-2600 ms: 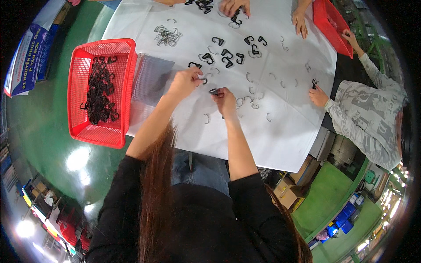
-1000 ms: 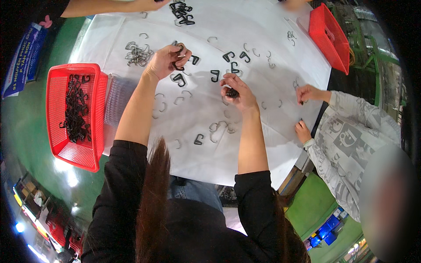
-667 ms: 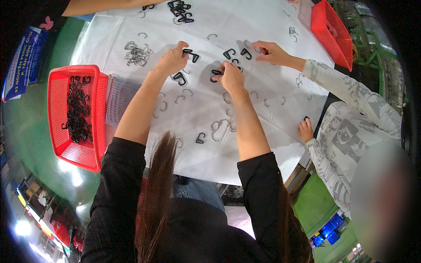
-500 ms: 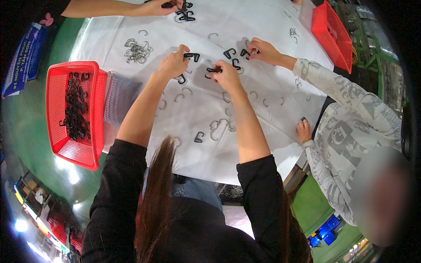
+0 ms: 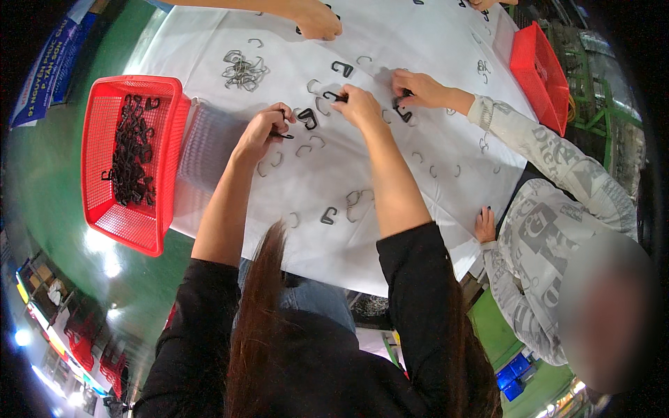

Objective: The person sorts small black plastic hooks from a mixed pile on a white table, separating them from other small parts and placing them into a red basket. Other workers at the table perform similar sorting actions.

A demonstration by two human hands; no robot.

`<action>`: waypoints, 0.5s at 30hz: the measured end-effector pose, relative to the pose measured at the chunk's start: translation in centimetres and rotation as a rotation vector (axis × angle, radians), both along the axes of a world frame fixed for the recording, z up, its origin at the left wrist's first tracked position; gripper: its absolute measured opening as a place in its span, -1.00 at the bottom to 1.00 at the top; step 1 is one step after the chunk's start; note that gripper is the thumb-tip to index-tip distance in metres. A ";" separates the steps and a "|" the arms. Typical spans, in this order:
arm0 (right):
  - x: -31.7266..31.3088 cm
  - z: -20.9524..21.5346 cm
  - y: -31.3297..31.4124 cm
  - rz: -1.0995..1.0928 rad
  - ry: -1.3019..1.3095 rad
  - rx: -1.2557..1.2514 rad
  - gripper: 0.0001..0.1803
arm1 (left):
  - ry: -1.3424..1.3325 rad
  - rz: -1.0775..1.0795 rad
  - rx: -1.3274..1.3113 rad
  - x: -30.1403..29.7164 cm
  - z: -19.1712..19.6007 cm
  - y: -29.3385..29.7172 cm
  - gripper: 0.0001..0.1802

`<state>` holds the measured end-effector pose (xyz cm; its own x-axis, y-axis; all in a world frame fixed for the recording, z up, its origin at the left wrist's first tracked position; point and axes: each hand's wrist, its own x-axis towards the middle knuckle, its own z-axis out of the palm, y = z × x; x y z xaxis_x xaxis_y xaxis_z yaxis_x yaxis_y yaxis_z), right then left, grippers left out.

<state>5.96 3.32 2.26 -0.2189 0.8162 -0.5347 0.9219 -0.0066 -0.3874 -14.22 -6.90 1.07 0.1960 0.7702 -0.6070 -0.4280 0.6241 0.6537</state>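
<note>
My left hand (image 5: pixel 259 132) is closed on black hooks (image 5: pixel 284 135), one sticking out past the fingertips; I cannot tell how many it holds. To its right, my right hand (image 5: pixel 362 109) pinches another black hook (image 5: pixel 332 96) just above the white tabletop. Between my hands a loose black hook (image 5: pixel 307 118) lies flat. One more dark hook (image 5: pixel 342 69) rests beyond my right hand, and a single one (image 5: pixel 328 215) sits nearer me. Thin metal wire hooks (image 5: pixel 310 145) are scattered around, with a tangled pile of them (image 5: pixel 242 70) beyond my left hand.
A red basket (image 5: pixel 171 202) with many black hooks stands at the left, beside a clear plastic sheet (image 5: pixel 209 143). At right a co-worker's hand (image 5: pixel 425 90) handles black hooks. Another person's hand (image 5: pixel 319 22) reaches in at the far side. A red bin (image 5: pixel 540 76) stands far right.
My left hand has drawn back toward me, its fingers curling around the hooks. My right hand has lifted its hook slightly away from the others. The far person's hand has moved right. The whole view has shifted.
</note>
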 end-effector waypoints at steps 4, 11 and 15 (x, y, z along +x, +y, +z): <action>4.1 1.9 -5.3 -0.196 0.529 -0.311 -0.70 | 0.438 -0.080 -0.035 1.6 0.1 1.0 -0.86; 9.3 5.0 -19.5 -0.621 1.322 -0.702 -0.82 | 1.311 -0.468 0.289 6.2 -0.7 1.6 -0.53; 8.6 4.0 -22.8 -0.772 0.817 -0.501 -0.73 | 1.186 -0.446 0.397 5.9 0.5 0.7 -0.68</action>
